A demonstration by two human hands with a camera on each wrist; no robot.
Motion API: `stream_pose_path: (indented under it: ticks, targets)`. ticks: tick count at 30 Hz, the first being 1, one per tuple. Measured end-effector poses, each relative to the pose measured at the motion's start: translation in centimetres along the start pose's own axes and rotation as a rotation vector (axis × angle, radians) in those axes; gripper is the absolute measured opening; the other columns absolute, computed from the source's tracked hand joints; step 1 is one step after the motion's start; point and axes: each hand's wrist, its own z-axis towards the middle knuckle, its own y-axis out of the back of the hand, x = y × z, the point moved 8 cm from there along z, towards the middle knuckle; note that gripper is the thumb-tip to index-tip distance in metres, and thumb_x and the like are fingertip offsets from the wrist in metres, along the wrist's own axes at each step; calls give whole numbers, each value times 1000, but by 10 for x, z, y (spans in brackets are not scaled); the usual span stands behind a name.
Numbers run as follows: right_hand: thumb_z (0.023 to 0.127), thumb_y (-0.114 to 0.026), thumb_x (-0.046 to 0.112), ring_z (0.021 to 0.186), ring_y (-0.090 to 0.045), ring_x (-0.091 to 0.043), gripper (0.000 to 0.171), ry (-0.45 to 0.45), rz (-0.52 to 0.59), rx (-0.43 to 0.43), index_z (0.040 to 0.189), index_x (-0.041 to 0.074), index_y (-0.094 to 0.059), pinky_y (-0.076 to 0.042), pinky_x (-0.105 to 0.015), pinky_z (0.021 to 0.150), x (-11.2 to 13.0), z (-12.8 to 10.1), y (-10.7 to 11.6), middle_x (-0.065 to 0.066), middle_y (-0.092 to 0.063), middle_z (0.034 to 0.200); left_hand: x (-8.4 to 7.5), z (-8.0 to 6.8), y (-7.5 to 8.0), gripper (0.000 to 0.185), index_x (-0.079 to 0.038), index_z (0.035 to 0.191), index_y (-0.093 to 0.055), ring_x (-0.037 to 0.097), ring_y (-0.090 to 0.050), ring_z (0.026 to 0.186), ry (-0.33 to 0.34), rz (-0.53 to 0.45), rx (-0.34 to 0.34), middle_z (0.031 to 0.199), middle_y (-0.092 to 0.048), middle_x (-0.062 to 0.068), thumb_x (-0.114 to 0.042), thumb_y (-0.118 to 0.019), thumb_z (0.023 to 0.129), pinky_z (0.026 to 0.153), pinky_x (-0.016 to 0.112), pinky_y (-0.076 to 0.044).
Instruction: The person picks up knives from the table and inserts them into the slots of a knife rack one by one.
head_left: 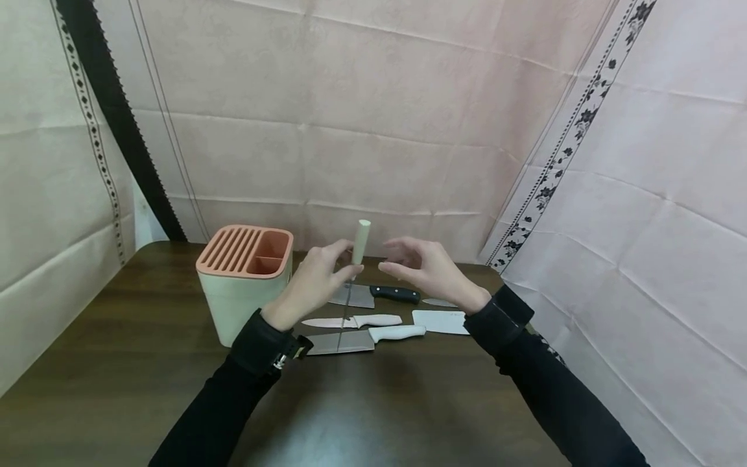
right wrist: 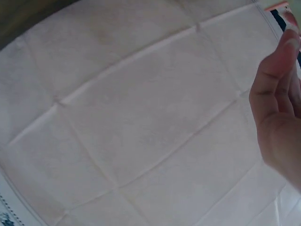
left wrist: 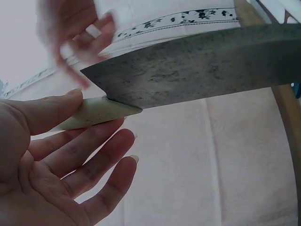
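Near-upright knife (head_left: 360,242), holder (head_left: 239,305) left

Head: I saw the left hand (head_left: 318,271), nearer the holder, pinch it blade-down toward the table's (head_left: 408,402) far edge; right hand (head_left: 426,263) loosely curved, empty. Left wrist: thumb (left wrist: 56,110) gripped handle (left wrist: 101,112). Right wrist: knife unseen.

Head: from above, forward-down over table (head_left: 420,415); left wrist: close — shares knife (left wrist: 188,70) with head; right wrist: facing cloth (right wrist: 150,122).

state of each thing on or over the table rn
green-handled knife with wide grey blade, held blade down
left grip, pinching that handle
right grip, raised, holding nothing
pale green block with orange slotted top, upright
black-handled cleaver, flat
large white-handled knife, flat
small white-handled knife, flat
white rectangular blade, partly hidden
small slim blade, partly hidden
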Motion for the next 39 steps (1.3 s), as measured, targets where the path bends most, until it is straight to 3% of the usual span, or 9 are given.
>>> stream_pose_path:
  ticks: [7,14,18,21,24,30,39]
  targets:
    - [95,-62,27,75,-67,-15,32,-57,-12,33,122,9,-62,-54,-28,71,-29,-15,-6,-8,-73,100,0,6,23,31,-1,119,-61,23,-68,81,26,-1,-22,95,-72,12,-16,-65,92,67,33,-54]
    - [96,-59,17,69,-64,-15,29,-134,-8,61,119,0,-62,-52,-27,65,-19,-28,-7,-18,-71,102,1,11,53,35,-2,125,-59,29,-68,91,57,31,-41,107,-70,17,-16,-64,93,78,42,-55]
    - [97,-57,16,76,-67,-29,27,-150,7,82,117,-2,-63,-56,-36,69,-21,-30,-9,-21,-69,104,-1,16,70,35,0,125,-58,31,-68,92,36,30,-73,107,-69,20,-13,-63,93,81,44,-55]
    - [98,-55,18,82,-68,-36,27,-159,16,89,116,-1,-64,-56,-47,73,-38,-28,-13,-21,-70,103,-3,20,82,34,3,124,-58,33,-68,93,17,40,-90,107,-69,22,-11,-63,93,83,45,-55]
    - [99,-55,22,81,-69,-30,28,-159,5,85,116,2,-65,-57,-45,73,-53,-27,-16,-17,-71,102,-6,25,93,33,4,123,-58,34,-68,93,15,50,-97,107,-69,23,-11,-62,94,84,46,-54]
    - [98,-56,31,81,-68,-14,30,-144,-1,90,115,8,-67,-56,-26,70,-61,-26,-19,-10,-72,101,-12,33,119,33,3,125,-58,35,-67,92,28,77,-125,107,-69,24,-11,-60,95,83,49,-54]
    - [98,-54,36,76,-69,-18,33,-145,-15,104,113,10,-67,-57,-33,70,-63,-27,-21,-5,-72,95,-24,36,161,37,2,129,-56,38,-64,100,47,115,-169,114,-66,25,-15,-58,97,90,51,-49]
